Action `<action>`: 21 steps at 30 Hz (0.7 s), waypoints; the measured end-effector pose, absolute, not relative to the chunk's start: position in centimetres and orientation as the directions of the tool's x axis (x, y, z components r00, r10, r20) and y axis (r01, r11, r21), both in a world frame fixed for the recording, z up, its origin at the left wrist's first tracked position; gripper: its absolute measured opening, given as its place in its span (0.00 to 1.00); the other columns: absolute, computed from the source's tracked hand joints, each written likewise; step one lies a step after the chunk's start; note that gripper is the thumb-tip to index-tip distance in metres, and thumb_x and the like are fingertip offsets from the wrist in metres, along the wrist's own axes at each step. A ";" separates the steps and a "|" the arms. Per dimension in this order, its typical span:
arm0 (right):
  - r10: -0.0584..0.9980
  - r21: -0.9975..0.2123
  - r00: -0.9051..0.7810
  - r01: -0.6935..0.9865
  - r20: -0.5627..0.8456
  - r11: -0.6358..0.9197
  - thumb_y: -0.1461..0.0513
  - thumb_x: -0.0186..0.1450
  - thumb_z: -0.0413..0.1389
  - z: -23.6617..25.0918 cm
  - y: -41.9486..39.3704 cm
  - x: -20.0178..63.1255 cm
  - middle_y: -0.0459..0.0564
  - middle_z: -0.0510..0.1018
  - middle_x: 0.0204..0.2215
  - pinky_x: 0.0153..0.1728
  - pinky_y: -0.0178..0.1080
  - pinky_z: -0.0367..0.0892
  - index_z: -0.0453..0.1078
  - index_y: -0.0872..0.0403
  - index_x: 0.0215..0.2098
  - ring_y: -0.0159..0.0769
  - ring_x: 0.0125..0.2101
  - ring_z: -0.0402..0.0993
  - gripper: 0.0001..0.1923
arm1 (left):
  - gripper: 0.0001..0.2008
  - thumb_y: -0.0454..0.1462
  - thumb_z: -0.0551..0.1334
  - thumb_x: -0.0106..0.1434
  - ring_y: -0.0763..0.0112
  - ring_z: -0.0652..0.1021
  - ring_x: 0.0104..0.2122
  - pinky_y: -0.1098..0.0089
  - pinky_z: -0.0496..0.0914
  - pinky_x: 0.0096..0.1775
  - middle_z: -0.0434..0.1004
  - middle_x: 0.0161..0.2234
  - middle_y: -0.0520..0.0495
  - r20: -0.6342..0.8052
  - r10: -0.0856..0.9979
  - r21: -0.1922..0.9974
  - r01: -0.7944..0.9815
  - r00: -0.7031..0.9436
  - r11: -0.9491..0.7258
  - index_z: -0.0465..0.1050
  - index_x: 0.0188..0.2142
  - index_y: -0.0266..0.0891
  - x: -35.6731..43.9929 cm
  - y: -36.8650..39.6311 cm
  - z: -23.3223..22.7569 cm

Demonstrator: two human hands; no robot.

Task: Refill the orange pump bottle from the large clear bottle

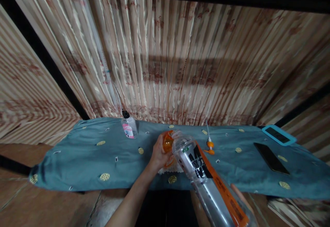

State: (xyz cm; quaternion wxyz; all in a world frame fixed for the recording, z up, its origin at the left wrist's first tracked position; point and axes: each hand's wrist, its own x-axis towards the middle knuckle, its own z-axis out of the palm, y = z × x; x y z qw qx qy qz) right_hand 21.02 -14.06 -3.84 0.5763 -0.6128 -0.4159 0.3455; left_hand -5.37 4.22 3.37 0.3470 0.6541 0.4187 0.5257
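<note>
Head view: my left hand point(157, 154), at the lower centre of the frame, is closed around the orange bottle point(168, 143), its fingers spread only to the width of the body. My right hand point(241, 196), at the lower right, holds the large clear bottle point(197, 163); part of the hand shows along the right side of that bottle, and the rest is hidden behind it, so I cannot tell how far the fingers wrap. The large clear bottle lies tilted across the lower centre, neck end toward the upper left and lower end at the bottom edge of the frame; it carries a black-lettered label and an orange strip. Its neck end is at the top of the orange bottle; whether the two touch, I cannot tell. Below the orange bottle is a pale piece with a ruffled edge point(177, 167). Right of centre, an orange pump head point(210, 147) with a pale tube lies on the teal cloth point(85, 161). Left of centre stands a small clear bottle point(129, 128) with a black top and a pink label. At the right of the frame lie a black phone point(271, 158) and, above it, a blue-framed device point(279, 135) with a dark screen. A patterned curtain point(165, 55) fills the upper frame.
</note>
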 end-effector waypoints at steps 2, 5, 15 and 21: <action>0.932 -0.997 0.361 0.074 0.022 -0.005 0.51 0.63 0.60 -5.1 -13.1 22.8 0.45 0.85 0.37 0.34 0.56 0.82 0.77 0.38 0.48 0.54 0.37 0.85 0.15 | 0.29 0.38 0.70 0.55 0.58 0.80 0.51 0.57 0.74 0.55 0.78 0.51 0.42 0.401 0.911 0.895 0.171 0.093 -0.411 0.66 0.55 0.40 -5.4 4.2 3.4; 0.981 -0.996 0.192 -0.087 -0.034 -0.018 0.48 0.62 0.61 -6.5 -12.0 25.0 0.46 0.86 0.33 0.28 0.51 0.83 0.81 0.42 0.42 0.53 0.34 0.86 0.14 | 0.31 0.37 0.71 0.53 0.57 0.79 0.52 0.55 0.74 0.56 0.78 0.52 0.42 0.388 0.917 0.900 0.178 0.096 -0.399 0.65 0.55 0.40 -5.4 4.2 3.4; 0.961 -0.986 0.273 -0.169 -0.056 -0.009 0.48 0.61 0.64 -5.6 -12.2 25.2 0.50 0.87 0.32 0.28 0.46 0.83 0.82 0.46 0.38 0.49 0.30 0.86 0.14 | 0.29 0.36 0.70 0.54 0.58 0.79 0.53 0.56 0.73 0.57 0.77 0.53 0.42 0.400 0.911 0.892 0.188 0.099 -0.412 0.65 0.55 0.40 -5.4 4.3 3.3; 0.875 -0.994 0.484 -0.091 0.006 0.057 0.51 0.60 0.67 -2.3 -13.1 22.3 0.47 0.86 0.28 0.25 0.38 0.81 0.80 0.48 0.39 0.41 0.24 0.84 0.13 | 0.29 0.38 0.71 0.55 0.58 0.80 0.52 0.57 0.74 0.55 0.78 0.52 0.42 0.405 0.909 0.895 0.160 0.104 -0.417 0.64 0.55 0.41 -5.3 4.3 3.3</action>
